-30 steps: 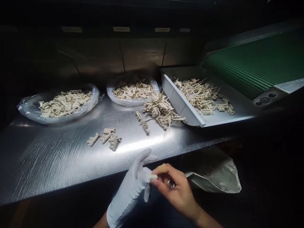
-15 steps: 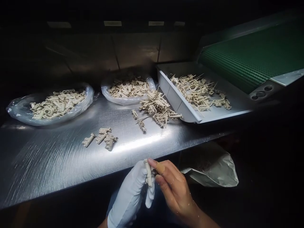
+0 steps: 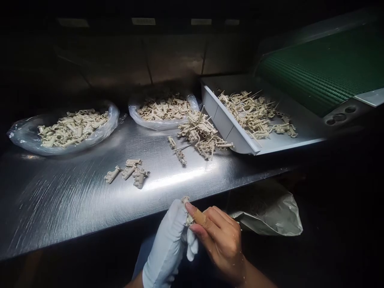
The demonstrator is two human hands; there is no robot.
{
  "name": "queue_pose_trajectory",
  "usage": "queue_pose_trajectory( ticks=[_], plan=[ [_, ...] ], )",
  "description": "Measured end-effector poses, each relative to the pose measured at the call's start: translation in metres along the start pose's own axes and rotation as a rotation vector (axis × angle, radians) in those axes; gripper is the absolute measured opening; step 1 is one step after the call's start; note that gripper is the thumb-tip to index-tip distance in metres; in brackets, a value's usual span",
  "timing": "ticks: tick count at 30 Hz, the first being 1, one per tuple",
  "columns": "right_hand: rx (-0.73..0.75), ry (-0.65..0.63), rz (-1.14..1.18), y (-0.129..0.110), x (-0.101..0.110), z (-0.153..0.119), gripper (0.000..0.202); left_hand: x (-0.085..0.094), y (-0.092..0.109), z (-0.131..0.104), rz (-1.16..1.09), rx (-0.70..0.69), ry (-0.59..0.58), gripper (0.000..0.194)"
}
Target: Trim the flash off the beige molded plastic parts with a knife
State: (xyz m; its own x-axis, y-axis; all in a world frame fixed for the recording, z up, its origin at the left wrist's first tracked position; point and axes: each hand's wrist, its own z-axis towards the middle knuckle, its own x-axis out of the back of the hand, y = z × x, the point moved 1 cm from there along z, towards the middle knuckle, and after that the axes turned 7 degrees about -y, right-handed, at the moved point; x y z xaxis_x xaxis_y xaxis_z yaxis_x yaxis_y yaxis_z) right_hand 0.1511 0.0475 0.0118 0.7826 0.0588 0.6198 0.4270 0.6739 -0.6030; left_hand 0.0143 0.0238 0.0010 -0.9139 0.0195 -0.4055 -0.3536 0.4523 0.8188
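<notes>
My left hand (image 3: 168, 238), in a white glove, is closed round a small cream plastic part (image 3: 185, 199), held just off the table's front edge. My bare right hand (image 3: 225, 238) has a tan wrap (image 3: 199, 217) on one finger. Its fingers are bent and press against the same part from the right. Whether anything else sits inside the right hand is hidden. Several similar plastic parts (image 3: 139, 177) lie in a small group on the metal table beyond my left hand. Farther back is a tangled heap of parts with thin sprues (image 3: 204, 134).
Two clear plastic bags of cream parts, a left one (image 3: 72, 150) and a middle one (image 3: 163, 127), stand on the metal table (image 3: 90, 208). A grey chute tray (image 3: 231, 126) with more parts sits below a green conveyor belt (image 3: 318, 68). A pale sack (image 3: 282, 216) hangs below the table edge.
The plastic part has turned in my left hand, and my right fingers now cover more of it. A small dark thing seen by the right fingers earlier is now hidden. The view shifted slightly.
</notes>
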Motion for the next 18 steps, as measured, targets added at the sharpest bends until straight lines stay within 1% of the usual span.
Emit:
queue_pose_trajectory(
  ticks=[3, 7, 10, 13, 15, 16, 18],
  plan=[
    [-0.002, -0.013, 0.016, 0.003, 0.0, 0.001, 0.04, -0.003, 0.004, 0.001, -0.034, -0.044, -0.021, 0.053],
    [0.022, -0.02, -0.073, 0.008, 0.0, 0.004, 0.049, -0.007, 0.018, 0.002, -0.014, -0.056, -0.051, 0.052],
    [0.042, -0.021, -0.081, 0.008, 0.002, 0.003, 0.041, -0.008, 0.023, 0.002, -0.004, -0.04, -0.061, 0.056],
    [0.02, -0.031, 0.016, 0.008, 0.003, 0.001, 0.039, -0.006, 0.021, 0.002, -0.014, -0.04, -0.042, 0.055],
    [-0.044, -0.024, 0.123, 0.01, 0.005, 0.0, 0.044, -0.003, 0.018, 0.002, -0.025, -0.051, -0.027, 0.05],
    [-0.086, -0.016, 0.173, 0.012, 0.005, -0.001, 0.047, -0.002, 0.017, 0.002, -0.036, -0.052, -0.044, 0.047],
    [-0.146, -0.004, 0.243, 0.014, 0.007, 0.0, 0.047, 0.001, 0.016, 0.002, -0.056, -0.034, -0.126, 0.042]
  ],
)
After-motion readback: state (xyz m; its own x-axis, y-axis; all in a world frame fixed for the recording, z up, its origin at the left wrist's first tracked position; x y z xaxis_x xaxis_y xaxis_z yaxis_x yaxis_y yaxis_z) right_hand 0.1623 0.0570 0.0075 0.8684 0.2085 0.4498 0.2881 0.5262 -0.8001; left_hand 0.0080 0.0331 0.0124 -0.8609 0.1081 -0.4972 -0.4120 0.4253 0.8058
